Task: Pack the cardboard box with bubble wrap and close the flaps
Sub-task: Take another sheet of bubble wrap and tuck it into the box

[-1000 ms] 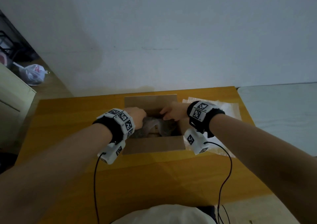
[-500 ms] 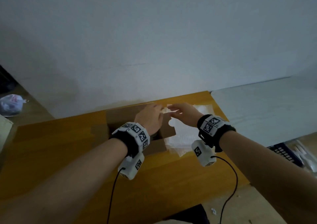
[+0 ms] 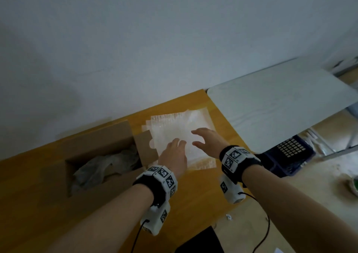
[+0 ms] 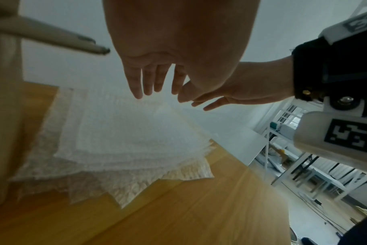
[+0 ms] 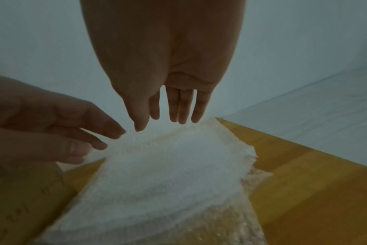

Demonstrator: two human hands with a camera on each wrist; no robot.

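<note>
An open cardboard box [image 3: 93, 144] sits on the wooden table [image 3: 58, 223], with crumpled bubble wrap [image 3: 108, 165] inside and its right flap [image 3: 144, 146] folded outward. To its right lies a stack of white bubble wrap sheets [image 3: 174, 128] [image 4: 126, 132] [image 5: 168, 174]. My left hand [image 3: 174, 154] [image 4: 157, 79] hovers over the stack's near left part with fingers straight. My right hand [image 3: 205, 140] [image 5: 172, 107] hovers beside it over the stack, fingers spread. Neither hand holds anything.
A white table [image 3: 271, 101] adjoins the wooden one on the right. A dark blue crate [image 3: 286, 155] stands on the floor beneath it. The wall runs close behind the box and the stack. A dark object [image 3: 201, 241] lies at the near table edge.
Both hands have left the box and moved right, over the stack of bubble wrap sheets. The head view has swung to the right with them.
</note>
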